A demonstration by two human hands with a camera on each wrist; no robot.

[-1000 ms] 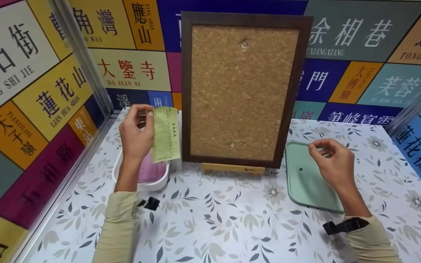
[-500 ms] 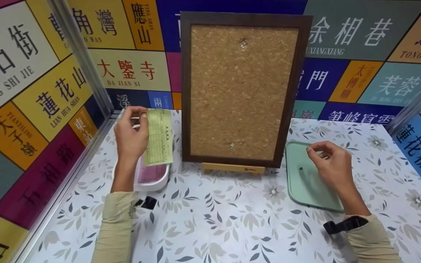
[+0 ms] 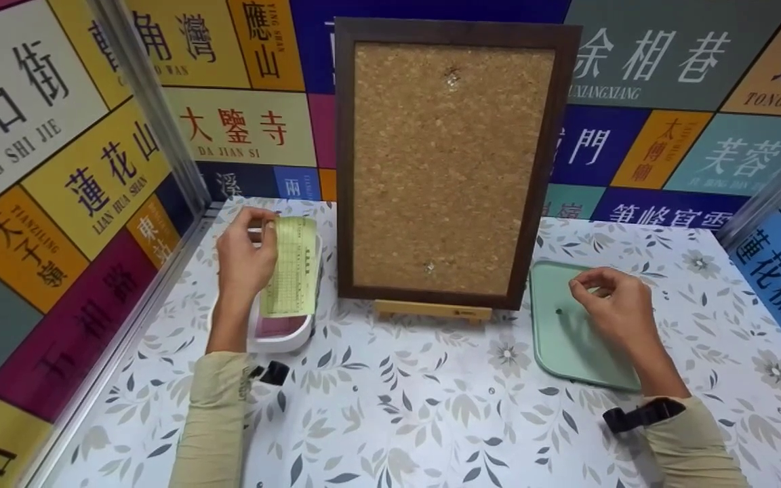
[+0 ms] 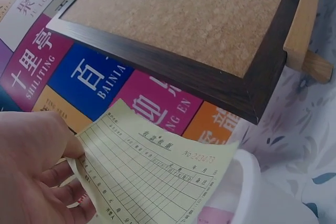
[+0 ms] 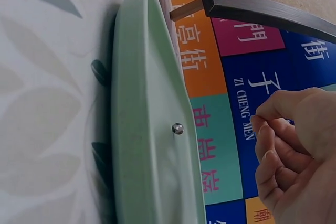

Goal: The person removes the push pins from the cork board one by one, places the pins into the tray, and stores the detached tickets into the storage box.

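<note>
My left hand point(image 3: 247, 254) pinches a pale yellow-green receipt slip point(image 3: 290, 271) by its left edge. The slip, printed with a table and a red number, hangs over a white bin point(image 3: 295, 339) at the left. Pink paper point(image 3: 281, 326) lies in that bin, partly hidden by the slip. My right hand point(image 3: 617, 305) hovers over a mint-green tray point(image 3: 550, 359), fingers loosely curled and thumb close to the index fingertip. Nothing shows between them. A small shiny metal ball point(image 5: 178, 128) sits in the tray.
A dark-framed cork board point(image 3: 455, 169) leans on a wooden stand point(image 3: 431, 311) between the hands, with shiny marks near its top and bottom. Sign-covered walls stand behind and at both sides. A leaf-patterned cloth point(image 3: 390, 407) covers the table.
My left hand has moved a little left and down, carrying the receipt slip from beside the board to over the white bin. My right hand has barely shifted above the tray.
</note>
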